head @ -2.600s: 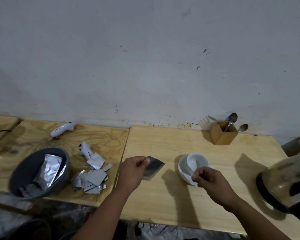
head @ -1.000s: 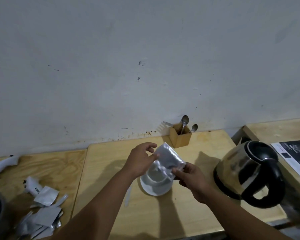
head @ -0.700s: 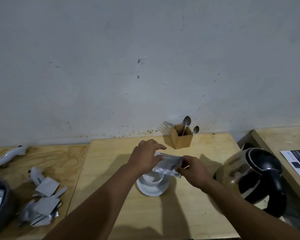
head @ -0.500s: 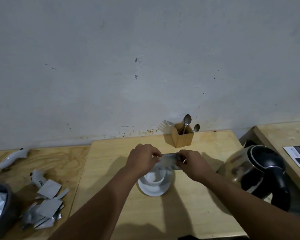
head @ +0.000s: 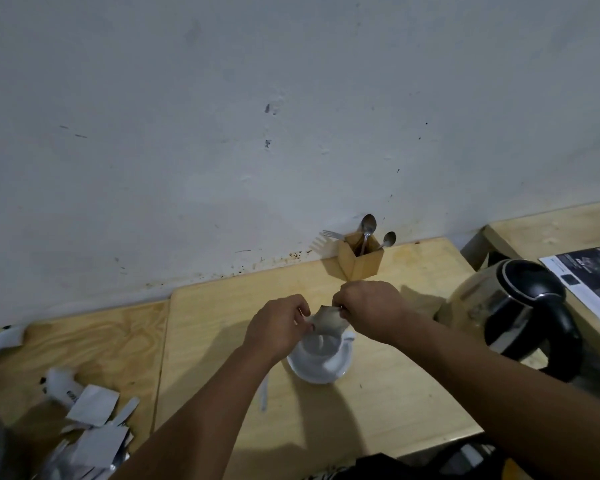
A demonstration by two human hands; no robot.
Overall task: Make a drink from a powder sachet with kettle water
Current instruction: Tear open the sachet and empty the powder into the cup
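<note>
Against a scuffed white wall, our wooden worktop (head: 378, 403) carries a white cup (head: 321, 349) on its saucer (head: 329, 374). Just above it our left hand (head: 278, 329) and right hand (head: 369, 311) each pinch the silver sachet (head: 328, 322); the kettle (head: 513, 306) stands right.

Dimly lit, forearms casting soft shadows across the table (head: 395, 393); hands motion-blurring, wide-angle bending the edges.
</note>
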